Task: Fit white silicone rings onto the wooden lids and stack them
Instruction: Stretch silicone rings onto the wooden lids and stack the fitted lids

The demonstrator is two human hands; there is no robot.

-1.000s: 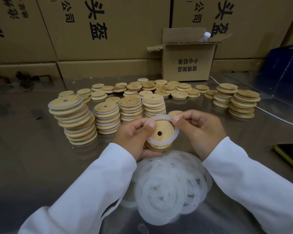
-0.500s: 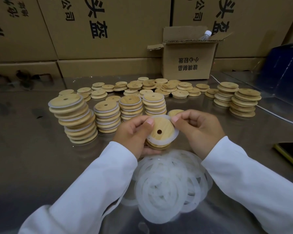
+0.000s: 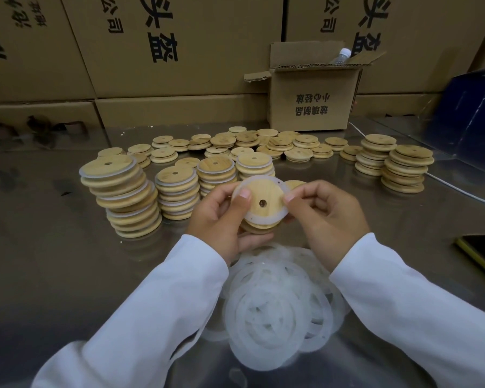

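rings [image 3: 277,309] heaped on table [image 3: 53,261] under wrists | forearms angled inward | left hand [image 3: 221,217] curled round lid [image 3: 266,197] above them, thumb on its face | right hand [image 3: 328,217] pinches ring [image 3: 252,218] at lid's right rim | ringed stacks [image 3: 177,191] beyond

Round wooden lid [image 3: 265,198] w/ center hole, white silicone ring [image 3: 266,219] seated on rim, tilted, above loose rings [image 3: 277,309].

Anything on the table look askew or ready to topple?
Yes. The tallest stack of ringed lids, at far left, is staggered: its lids sit offset, upper ones shifted left of the base. It may topple. Neighbouring stacks look straighter.
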